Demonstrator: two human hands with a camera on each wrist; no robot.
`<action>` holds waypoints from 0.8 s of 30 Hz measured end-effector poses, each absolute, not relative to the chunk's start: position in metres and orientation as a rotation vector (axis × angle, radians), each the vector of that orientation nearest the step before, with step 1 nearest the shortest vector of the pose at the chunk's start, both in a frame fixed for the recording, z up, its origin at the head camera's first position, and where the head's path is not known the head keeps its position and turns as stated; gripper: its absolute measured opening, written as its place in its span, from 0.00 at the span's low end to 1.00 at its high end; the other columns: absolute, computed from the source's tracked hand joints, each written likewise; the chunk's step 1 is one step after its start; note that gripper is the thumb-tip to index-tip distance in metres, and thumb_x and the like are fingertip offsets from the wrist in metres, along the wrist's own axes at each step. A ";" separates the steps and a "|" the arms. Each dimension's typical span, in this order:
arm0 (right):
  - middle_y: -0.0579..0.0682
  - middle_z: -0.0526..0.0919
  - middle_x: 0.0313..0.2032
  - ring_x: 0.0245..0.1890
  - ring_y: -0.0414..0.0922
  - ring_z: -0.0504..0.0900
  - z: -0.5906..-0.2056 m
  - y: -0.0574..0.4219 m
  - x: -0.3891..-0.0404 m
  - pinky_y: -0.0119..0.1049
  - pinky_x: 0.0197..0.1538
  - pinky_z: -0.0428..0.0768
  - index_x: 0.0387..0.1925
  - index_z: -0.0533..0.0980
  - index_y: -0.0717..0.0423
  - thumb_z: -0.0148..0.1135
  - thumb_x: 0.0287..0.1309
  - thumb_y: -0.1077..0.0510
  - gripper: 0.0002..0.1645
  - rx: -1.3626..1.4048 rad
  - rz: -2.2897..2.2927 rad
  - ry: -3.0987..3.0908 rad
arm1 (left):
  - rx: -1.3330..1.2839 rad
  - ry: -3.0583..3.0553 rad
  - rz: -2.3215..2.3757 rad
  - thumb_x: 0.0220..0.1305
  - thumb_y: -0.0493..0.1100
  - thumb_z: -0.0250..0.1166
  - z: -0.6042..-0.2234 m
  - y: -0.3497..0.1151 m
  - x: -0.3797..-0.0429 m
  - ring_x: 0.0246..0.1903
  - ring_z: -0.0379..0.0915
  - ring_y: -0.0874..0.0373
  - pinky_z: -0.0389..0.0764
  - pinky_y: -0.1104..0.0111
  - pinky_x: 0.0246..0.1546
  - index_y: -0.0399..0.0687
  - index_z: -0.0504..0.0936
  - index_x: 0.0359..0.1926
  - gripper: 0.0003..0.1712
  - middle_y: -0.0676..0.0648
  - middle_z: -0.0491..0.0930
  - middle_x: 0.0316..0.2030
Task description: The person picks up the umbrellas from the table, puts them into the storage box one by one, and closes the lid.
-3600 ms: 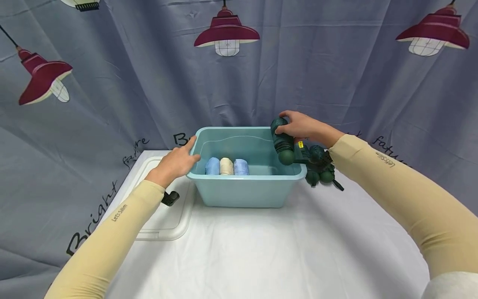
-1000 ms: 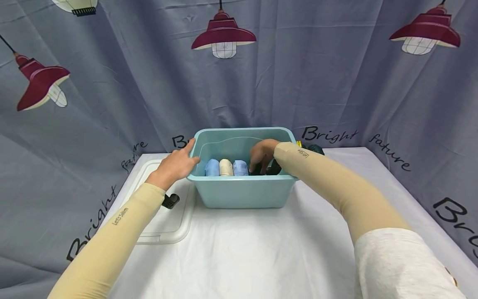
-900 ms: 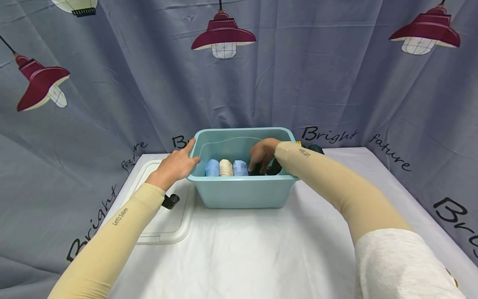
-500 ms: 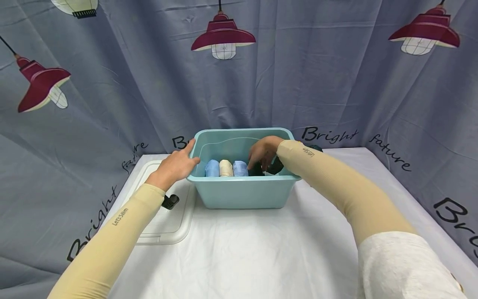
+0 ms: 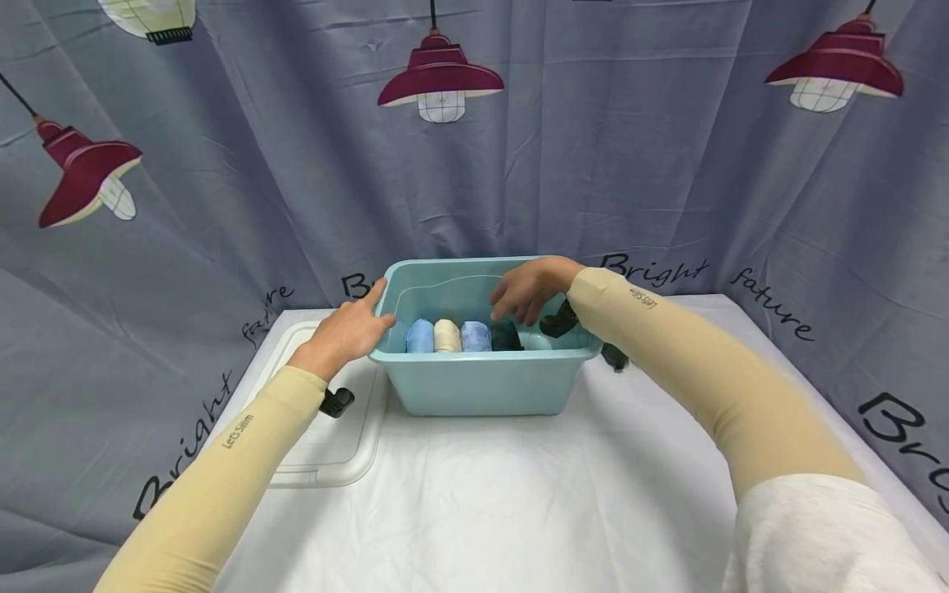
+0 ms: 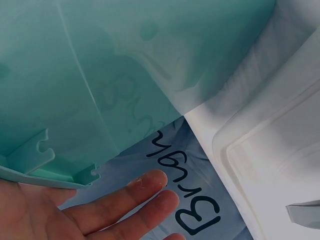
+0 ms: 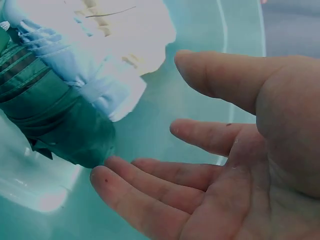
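A light teal bin (image 5: pixel 482 385) stands on the white table. My left hand (image 5: pixel 343 333) rests on its left rim; in the left wrist view the fingers (image 6: pixel 117 205) extend straight along the outside. Inside, a row holds a blue folded umbrella (image 5: pixel 419 336), a cream one (image 5: pixel 447 336), another blue one (image 5: pixel 475 336) and a dark green one (image 5: pixel 507 336). Over the bin's right part hovers my right hand (image 5: pixel 535 287), fingers loosely spread and holding nothing. Its fingertips appear close to one end of the green umbrella (image 7: pixel 62 112) in the right wrist view; contact cannot be told.
A white lid (image 5: pixel 326 445) lies flat left of the bin, partly under the left forearm. Dark green items (image 5: pixel 614 357) show beside the bin's right side, mostly hidden by the right arm. A grey-blue printed curtain (image 5: pixel 630 148) hangs behind.
My right hand carried the dark green umbrella from the bin's right rim into the row, let it go, and has now lifted up and right. The left hand stays on the rim.
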State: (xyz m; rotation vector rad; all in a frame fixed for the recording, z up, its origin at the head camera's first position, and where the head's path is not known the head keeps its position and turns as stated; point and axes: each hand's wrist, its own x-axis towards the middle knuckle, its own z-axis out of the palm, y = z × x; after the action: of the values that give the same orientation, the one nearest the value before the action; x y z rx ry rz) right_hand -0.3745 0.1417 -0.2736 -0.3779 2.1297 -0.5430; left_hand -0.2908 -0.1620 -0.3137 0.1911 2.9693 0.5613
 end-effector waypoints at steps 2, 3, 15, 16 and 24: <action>0.60 0.59 0.76 0.71 0.60 0.68 -0.268 0.144 -0.372 0.49 0.65 0.74 0.79 0.51 0.56 0.56 0.72 0.49 0.43 -0.401 -0.541 2.144 | 0.189 2.969 0.562 0.72 0.57 0.45 -0.314 -0.162 -0.291 0.57 0.75 0.40 0.74 0.45 0.50 0.59 0.37 0.82 0.44 0.30 0.69 0.67; 0.59 0.60 0.75 0.70 0.59 0.69 -0.266 0.146 -0.370 0.49 0.65 0.75 0.79 0.52 0.55 0.57 0.72 0.48 0.43 -0.409 -0.539 2.154 | 0.187 2.968 0.564 0.72 0.58 0.45 -0.314 -0.163 -0.291 0.57 0.75 0.40 0.74 0.45 0.51 0.59 0.37 0.82 0.44 0.30 0.69 0.67; 0.55 0.63 0.73 0.70 0.56 0.68 -0.241 0.172 -0.354 0.49 0.65 0.74 0.77 0.59 0.48 0.59 0.70 0.46 0.39 -0.469 -0.617 2.259 | 0.195 2.971 0.570 0.72 0.57 0.45 -0.316 -0.163 -0.288 0.58 0.75 0.39 0.73 0.44 0.53 0.58 0.37 0.82 0.44 0.30 0.69 0.67; 0.54 0.64 0.73 0.70 0.56 0.68 -0.239 0.175 -0.352 0.49 0.66 0.74 0.77 0.59 0.47 0.59 0.70 0.46 0.39 -0.471 -0.624 2.269 | 0.197 2.972 0.569 0.72 0.57 0.45 -0.316 -0.163 -0.288 0.58 0.75 0.38 0.73 0.44 0.54 0.58 0.37 0.82 0.44 0.30 0.69 0.67; 0.58 0.66 0.72 0.71 0.55 0.67 -0.225 0.198 -0.343 0.53 0.67 0.71 0.78 0.55 0.49 0.57 0.72 0.47 0.40 -0.520 -0.674 2.312 | 0.193 2.971 0.573 0.72 0.57 0.45 -0.314 -0.162 -0.288 0.56 0.76 0.39 0.74 0.45 0.52 0.58 0.37 0.82 0.44 0.30 0.72 0.65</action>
State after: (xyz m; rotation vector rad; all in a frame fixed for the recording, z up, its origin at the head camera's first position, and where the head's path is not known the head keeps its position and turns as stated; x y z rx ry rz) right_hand -0.3425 0.1982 -0.2252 -0.5198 2.3118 -0.6737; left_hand -0.2883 -0.1615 -0.3138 0.1931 2.9712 0.5726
